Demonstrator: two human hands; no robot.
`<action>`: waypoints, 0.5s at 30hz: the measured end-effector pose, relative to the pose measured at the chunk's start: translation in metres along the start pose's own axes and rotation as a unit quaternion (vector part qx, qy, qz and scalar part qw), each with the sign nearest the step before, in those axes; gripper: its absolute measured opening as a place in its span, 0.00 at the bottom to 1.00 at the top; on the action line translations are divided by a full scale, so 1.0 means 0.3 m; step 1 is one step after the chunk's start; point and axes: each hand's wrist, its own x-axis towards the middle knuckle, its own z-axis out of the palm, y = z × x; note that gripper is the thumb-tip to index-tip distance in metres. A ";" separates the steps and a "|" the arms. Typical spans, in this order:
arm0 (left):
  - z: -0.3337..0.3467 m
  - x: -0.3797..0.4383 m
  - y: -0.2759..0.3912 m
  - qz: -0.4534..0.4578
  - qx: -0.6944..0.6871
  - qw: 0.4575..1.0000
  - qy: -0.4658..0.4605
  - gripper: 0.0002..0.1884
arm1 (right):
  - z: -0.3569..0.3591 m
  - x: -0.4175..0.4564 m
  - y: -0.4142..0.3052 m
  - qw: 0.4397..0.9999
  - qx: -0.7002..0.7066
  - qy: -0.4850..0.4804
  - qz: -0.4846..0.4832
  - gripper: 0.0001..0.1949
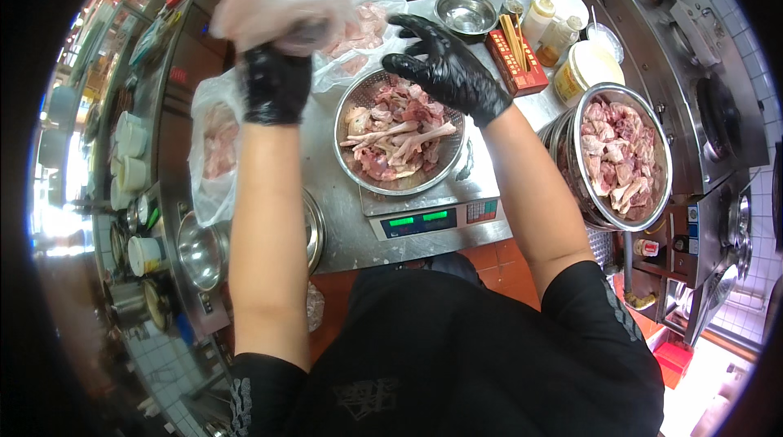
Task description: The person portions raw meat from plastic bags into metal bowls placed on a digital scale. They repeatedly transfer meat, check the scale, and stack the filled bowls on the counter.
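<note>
My left hand (276, 82), in a black glove, grips a clear plastic bag (281, 2) of pale pink content, blurred by motion. My right hand (449, 67), gloved too, hangs over the upper right rim of a perforated steel colander, its fingers apart and holding nothing. Raw poultry pieces (397, 131) with feet lie in the colander (441, 175), which sits on a digital scale (437, 223) with lit green displays. Behind the colander an open plastic bag (361, 30) holds more raw meat. Another bag of meat (217, 137) lies left of my left forearm.
At the right, a steel bowl (664, 192) of cut raw poultry tops a stack. A steel bowl (466, 11), a red box (520, 73) with wooden chopsticks, squeeze bottles (538, 18) and a white tub (587, 70) stand along the back right of the steel table (348, 247).
</note>
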 end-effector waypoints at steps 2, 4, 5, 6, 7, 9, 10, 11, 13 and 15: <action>0.013 0.043 0.111 -0.161 -0.388 0.884 0.203 0.25 | -0.020 -0.112 0.138 0.951 -0.231 0.163 -0.123 0.25; -0.030 -0.009 0.203 -0.169 -0.367 0.885 0.234 0.30 | -0.010 -0.241 0.155 0.936 -0.267 0.228 0.024 0.29; -0.055 -0.048 0.226 -0.169 -0.354 0.893 0.220 0.32 | 0.001 -0.329 0.219 0.937 -0.258 0.185 0.148 0.34; -0.038 -0.077 0.276 -0.183 -0.315 0.888 0.282 0.35 | 0.017 -0.384 0.227 0.934 -0.215 0.129 0.257 0.37; -0.010 -0.097 0.306 -0.199 -0.280 0.876 0.339 0.39 | 0.030 -0.413 0.205 0.936 -0.156 0.059 0.309 0.34; -0.108 -0.213 0.285 -0.233 -0.316 0.873 0.290 0.41 | 0.040 -0.494 0.183 0.891 0.119 -0.064 0.433 0.23; -0.120 -0.248 0.278 -0.204 -0.164 0.923 0.284 0.39 | 0.060 -0.558 0.231 0.918 0.082 -0.079 0.381 0.18; -0.134 -0.283 0.264 -0.167 -0.006 0.948 0.269 0.37 | 0.075 -0.617 0.289 0.953 -0.021 -0.092 0.289 0.15; -0.178 -0.344 0.241 -0.081 0.311 0.920 0.223 0.33 | 0.083 -0.681 0.274 0.936 0.064 -0.055 0.341 0.17; -0.097 -0.207 0.284 -0.148 -0.272 0.887 0.342 0.27 | 0.054 -0.697 0.188 0.900 0.169 0.032 0.401 0.23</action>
